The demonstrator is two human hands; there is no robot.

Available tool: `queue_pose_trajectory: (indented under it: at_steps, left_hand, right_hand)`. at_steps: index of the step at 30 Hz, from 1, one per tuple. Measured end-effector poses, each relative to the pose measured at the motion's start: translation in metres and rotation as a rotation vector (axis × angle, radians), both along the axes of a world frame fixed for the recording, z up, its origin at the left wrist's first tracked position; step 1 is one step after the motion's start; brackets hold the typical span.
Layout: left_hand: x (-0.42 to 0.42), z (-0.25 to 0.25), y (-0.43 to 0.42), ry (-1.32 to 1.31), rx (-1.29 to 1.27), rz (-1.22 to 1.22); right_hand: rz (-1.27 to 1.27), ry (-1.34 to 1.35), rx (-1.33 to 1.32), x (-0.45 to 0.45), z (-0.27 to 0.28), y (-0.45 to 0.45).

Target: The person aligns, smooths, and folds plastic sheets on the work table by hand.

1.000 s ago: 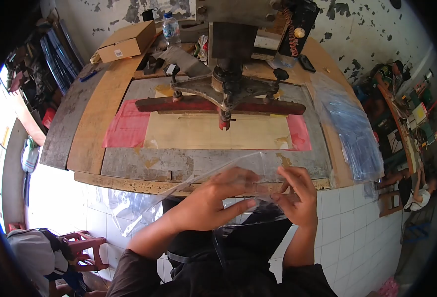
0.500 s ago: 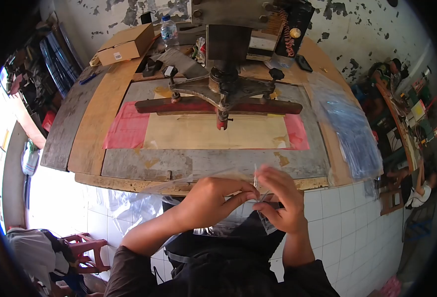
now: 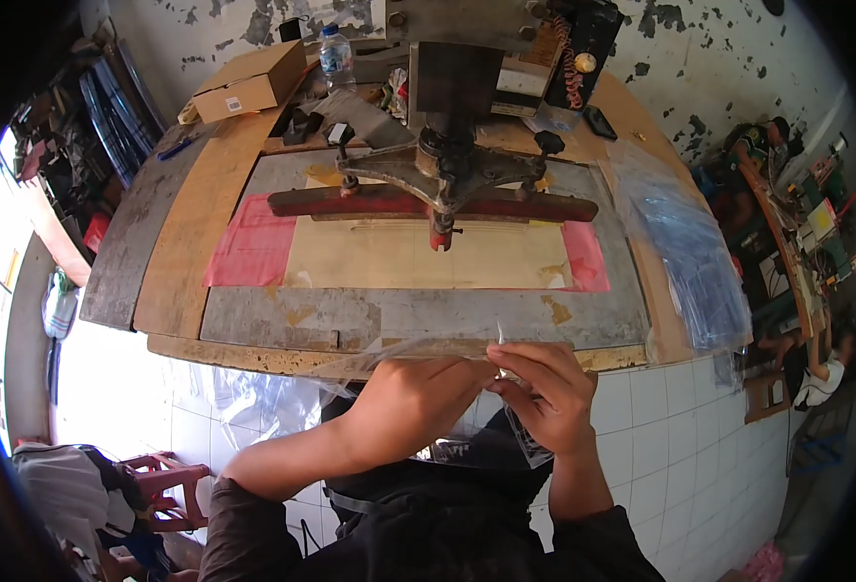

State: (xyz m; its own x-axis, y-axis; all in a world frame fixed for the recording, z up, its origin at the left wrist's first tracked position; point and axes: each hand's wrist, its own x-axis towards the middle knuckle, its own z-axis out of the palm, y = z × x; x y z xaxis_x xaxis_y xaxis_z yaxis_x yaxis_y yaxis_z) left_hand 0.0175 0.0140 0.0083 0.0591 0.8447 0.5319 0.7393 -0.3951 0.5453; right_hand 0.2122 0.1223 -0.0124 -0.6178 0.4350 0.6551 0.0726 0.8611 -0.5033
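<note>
Both hands meet in front of the table edge, pinching a clear plastic sheet (image 3: 530, 444). My left hand (image 3: 409, 409) has its fingertips closed on the film, with the back of the hand towards me. Beside it, my right hand (image 3: 547, 396) grips the same film between thumb and fingers, the fingertips of the two hands nearly touching. A small fold of the plastic stands up above the fingers. More of the film stretches left along the table edge. What lies between the fingertips is partly hidden.
Ahead stands a press with a red-edged metal bar (image 3: 379, 203) over a cream sheet (image 3: 428, 262) and pink strips (image 3: 253, 247). Stacked clear plastic (image 3: 690, 262) lies right. A cardboard box (image 3: 250, 82) and water bottle (image 3: 335, 60) sit behind. Another person (image 3: 821, 378) is far right.
My right hand's fingers have come down and closed on the plastic beside my left. My left hand has turned slightly inward. The press stays still.
</note>
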Motion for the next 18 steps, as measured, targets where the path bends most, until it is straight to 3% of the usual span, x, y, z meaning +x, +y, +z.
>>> queue_pose_trajectory:
  at_steps: [4, 18]
  left_hand:
    - [0.000, -0.007, 0.003, -0.073, 0.072, 0.012]
    - [0.000, 0.001, -0.002, -0.153, -0.116, 0.005]
  right_hand:
    - [-0.029, -0.017, -0.041, -0.001, 0.000, -0.002]
    - [-0.045, 0.042, -0.070, -0.003, -0.006, 0.004]
